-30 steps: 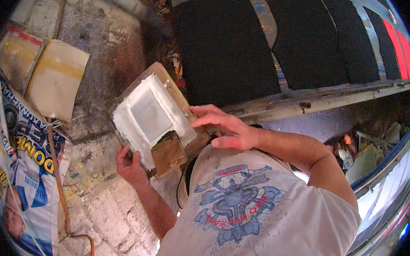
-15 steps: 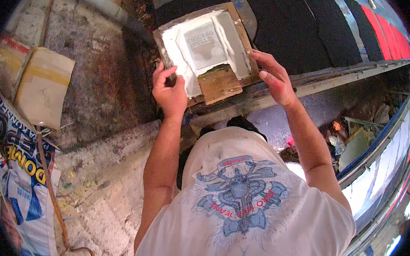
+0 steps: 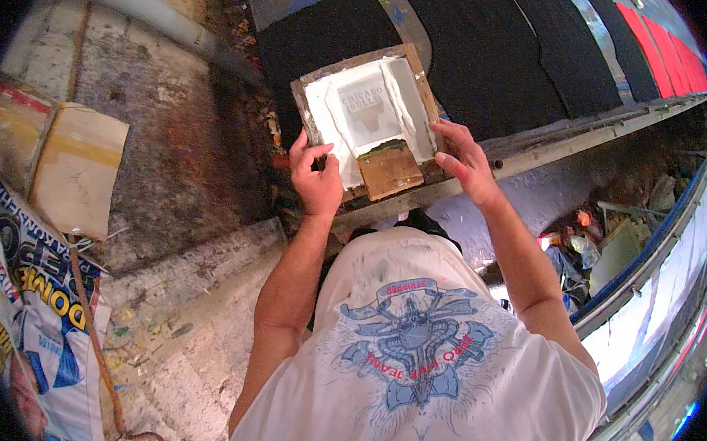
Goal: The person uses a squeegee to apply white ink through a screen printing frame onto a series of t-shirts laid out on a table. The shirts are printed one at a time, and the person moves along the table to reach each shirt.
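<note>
A screen-printing frame [image 3: 422,79] with a wooden rim and whitish mesh is between my hands, over the near edge of the black cloth. Its middle carries a greyish block of lettering. On the frame's near end rests a wooden-handled squeegee [image 3: 391,176], with dark stuff along its far edge. My left hand [image 3: 318,184] grips the left rim, thumb and fingers curled over it. At the right rim, my right hand [image 3: 467,164] holds on with thumb and fingertips.
Black cloth pieces [image 3: 471,57] lie along the table, with red cloth [image 3: 658,55] farther right. A wooden rail [image 3: 571,150] runs along the table's near edge. Cardboard [image 3: 78,170] and a printed banner [image 3: 44,313] are at left. Litter [image 3: 585,245] lies low at right.
Both hands have brought the frame nearer to me and slightly right, squeegee still on it. More black cloth shows beyond the frame. The whole view has shifted a little.
</note>
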